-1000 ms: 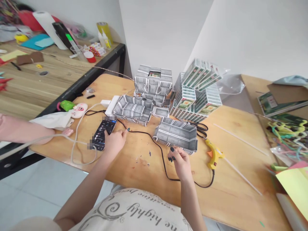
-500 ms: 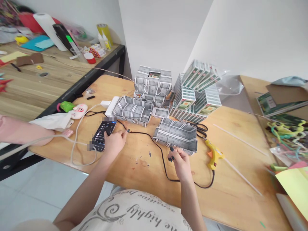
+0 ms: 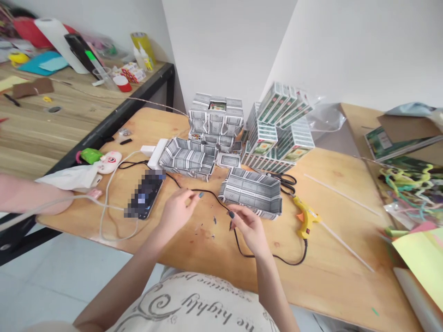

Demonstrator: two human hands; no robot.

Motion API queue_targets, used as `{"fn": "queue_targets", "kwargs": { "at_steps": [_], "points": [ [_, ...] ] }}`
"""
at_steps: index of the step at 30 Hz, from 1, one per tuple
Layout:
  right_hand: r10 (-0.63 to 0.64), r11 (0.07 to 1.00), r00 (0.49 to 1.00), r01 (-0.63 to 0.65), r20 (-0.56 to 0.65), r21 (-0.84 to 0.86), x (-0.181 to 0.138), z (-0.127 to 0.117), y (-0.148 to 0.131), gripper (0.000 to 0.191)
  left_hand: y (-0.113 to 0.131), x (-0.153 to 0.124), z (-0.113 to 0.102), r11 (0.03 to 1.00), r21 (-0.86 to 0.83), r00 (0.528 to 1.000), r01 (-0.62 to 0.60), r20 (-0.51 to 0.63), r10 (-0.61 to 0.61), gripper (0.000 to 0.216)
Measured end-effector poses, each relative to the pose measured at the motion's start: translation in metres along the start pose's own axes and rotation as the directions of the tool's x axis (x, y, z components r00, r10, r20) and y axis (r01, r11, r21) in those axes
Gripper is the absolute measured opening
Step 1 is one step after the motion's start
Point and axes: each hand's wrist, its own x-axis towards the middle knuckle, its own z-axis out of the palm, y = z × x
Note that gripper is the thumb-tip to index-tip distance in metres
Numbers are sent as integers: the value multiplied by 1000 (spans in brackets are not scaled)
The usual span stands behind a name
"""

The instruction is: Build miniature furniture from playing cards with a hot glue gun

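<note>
My left hand (image 3: 178, 210) hovers over the table just right of a phone (image 3: 148, 196), fingers drawn together, with nothing visible between the tips. My right hand (image 3: 249, 226) is closed, fingers curled inward, at the near-left edge of an open box made of grey-patterned playing cards (image 3: 252, 191). Whatever it may hold is hidden. A black cord (image 3: 224, 205) runs beneath and between the hands to a yellow glue gun (image 3: 307, 219) on the right. Behind the phone is a second card tray (image 3: 188, 159), with a bigger card structure (image 3: 216, 117) beyond it.
Stacked green-and-white card packs (image 3: 273, 133) stand at the back. Black-handled scissors (image 3: 287, 182) lie beside the open box. Two glue sticks (image 3: 342, 193) are on the right. A white power strip (image 3: 157, 154) sits at left. Another person's arm (image 3: 31, 193) rests on the left edge.
My left hand has lifted off the phone and moved right, its fingers coming together. My right hand has shifted slightly left. The phone screen looks different, and the camera view has shifted a little.
</note>
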Motion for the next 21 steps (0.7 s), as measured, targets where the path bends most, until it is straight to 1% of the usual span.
{"fn": "queue_targets", "kwargs": {
  "at_steps": [2,3,4,6,8,10,12,15,18,21],
  "points": [
    [-22,1000,998,21,50,10,2,9,-4,30,19,-2,0,975,-209,988,-81,112,106,26],
    [-38,999,997,37,60,18,2,13,-6,29,27,-3,0,952,-286,971,-108,174,162,24],
    [-56,998,997,55,54,28,3,16,-8,26,33,-4,0,934,-337,960,-118,203,195,23],
    [-85,996,996,85,10,36,3,19,-9,17,42,-4,2,911,-396,948,-112,233,219,22],
    [-95,995,995,95,-45,11,3,19,-9,12,44,-3,3,902,-421,941,-92,261,218,23],
    [-77,996,994,72,-79,-55,2,16,-8,12,44,-3,4,898,-434,931,-65,298,211,23],
    [-52,990,995,39,-89,-138,1,13,-5,14,42,-3,4,891,-452,921,-28,335,199,22],
    [-53,966,998,44,-28,-254,0,7,-4,18,42,-2,2,859,-510,894,51,407,188,20],
    [-85,930,993,108,81,-352,-1,3,-6,18,43,-1,0,807,-575,849,134,486,205,19],
    [-109,879,977,181,183,-441,-2,-1,-11,19,42,1,-3,772,-607,799,188,552,239,20]
  ]
}}
